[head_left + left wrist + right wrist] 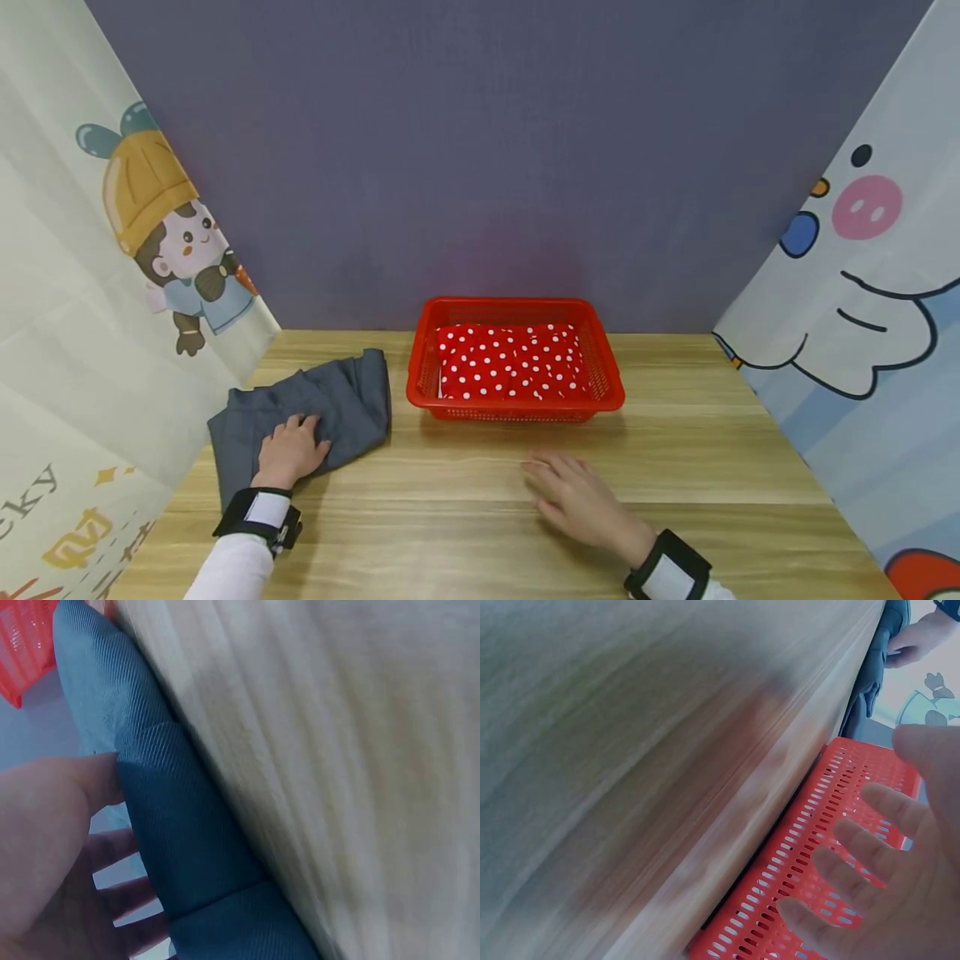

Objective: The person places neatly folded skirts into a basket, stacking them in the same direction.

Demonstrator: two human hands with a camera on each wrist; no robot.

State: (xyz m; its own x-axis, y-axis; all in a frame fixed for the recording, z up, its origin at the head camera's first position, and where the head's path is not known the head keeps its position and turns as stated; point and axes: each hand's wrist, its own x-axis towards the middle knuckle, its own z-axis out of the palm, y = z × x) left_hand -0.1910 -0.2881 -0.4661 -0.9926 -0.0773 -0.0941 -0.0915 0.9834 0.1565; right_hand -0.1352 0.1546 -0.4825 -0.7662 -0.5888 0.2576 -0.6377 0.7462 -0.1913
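Note:
A dark grey cloth (341, 400) lies folded and a little rumpled at the table's left side. My left hand (288, 454) rests on it with fingers spread; the left wrist view shows that hand (67, 855) at the thick folded edge of the cloth (187, 817). My right hand (581, 504), fingers extended and holding nothing, is low over the table in front of a red basket (517, 409). Inside the basket lies a red cloth with white dots (510, 362). In the right wrist view the relaxed fingers of my right hand (885, 862) appear before the basket's perforated side (780, 877).
The wooden table (420, 533) meets a dark grey-blue panel (495, 150) behind the basket. A cream curtain with a cartoon figure (60, 275) stands at the left, and a printed cartoon curtain (862, 333) at the right.

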